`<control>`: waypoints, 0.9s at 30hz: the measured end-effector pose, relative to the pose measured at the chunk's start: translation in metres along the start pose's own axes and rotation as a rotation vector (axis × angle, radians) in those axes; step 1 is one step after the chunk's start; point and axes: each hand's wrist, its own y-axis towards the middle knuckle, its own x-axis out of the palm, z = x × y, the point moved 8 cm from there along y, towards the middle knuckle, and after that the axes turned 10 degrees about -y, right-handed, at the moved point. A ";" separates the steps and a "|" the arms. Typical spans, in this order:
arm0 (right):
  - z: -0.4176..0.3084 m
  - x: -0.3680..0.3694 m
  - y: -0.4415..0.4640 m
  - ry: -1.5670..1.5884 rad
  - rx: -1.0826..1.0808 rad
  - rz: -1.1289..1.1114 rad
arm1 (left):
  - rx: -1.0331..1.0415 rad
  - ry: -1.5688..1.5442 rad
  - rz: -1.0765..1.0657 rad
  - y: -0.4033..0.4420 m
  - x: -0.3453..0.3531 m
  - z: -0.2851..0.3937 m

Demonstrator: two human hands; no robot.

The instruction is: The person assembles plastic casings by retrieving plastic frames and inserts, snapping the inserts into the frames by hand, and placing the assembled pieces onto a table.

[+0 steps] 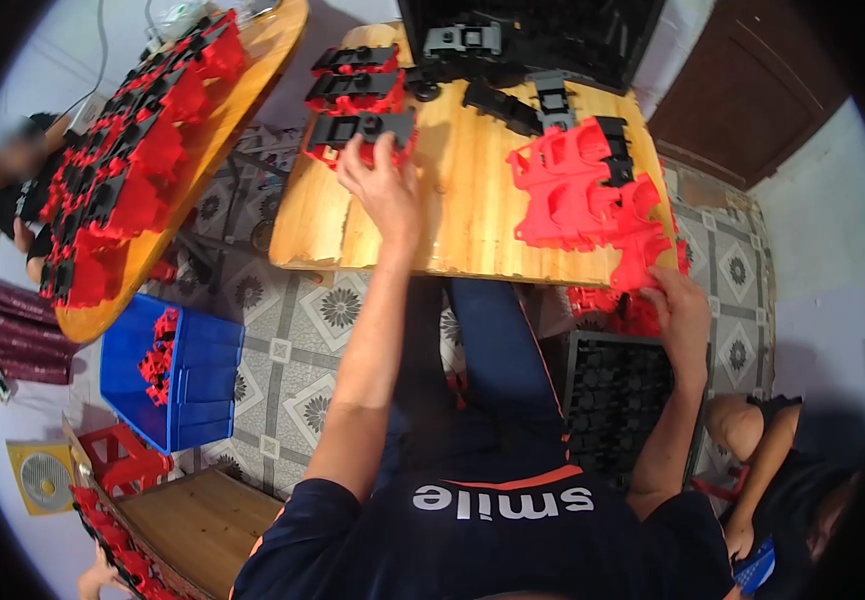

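My left hand [381, 190] rests on a black-and-red plastic assembly [338, 130], its thumb and fingers closed about the top near a round black knob. Two similar black-and-red assemblies [356, 90] stand in a row just behind it. At the table's right front corner, my right hand [680, 310] pinches the edge of a red plastic shell [641, 258]. Other red shells [565, 155] lie beside and behind that one. Black plastic parts [613, 150] and a grey part [553, 98] are near the shells.
A dark panel [573, 35] stands behind the wooden table [463, 225]. More assemblies line a table [278, 35] at left. Below are a blue bin [203, 380] and a crate of black parts [618, 400]. People sit at left [33, 190] and right [773, 450].
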 end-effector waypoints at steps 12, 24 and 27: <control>-0.026 -0.074 -0.002 -0.131 0.032 0.419 | -0.220 -0.835 -0.463 -0.033 0.000 0.132; 0.020 0.020 0.119 0.543 -0.090 0.271 | -1.057 -1.585 -0.337 -0.075 -0.022 0.098; 0.054 0.102 0.143 0.362 -0.190 0.229 | -1.140 -1.692 -0.379 -0.084 -0.015 0.084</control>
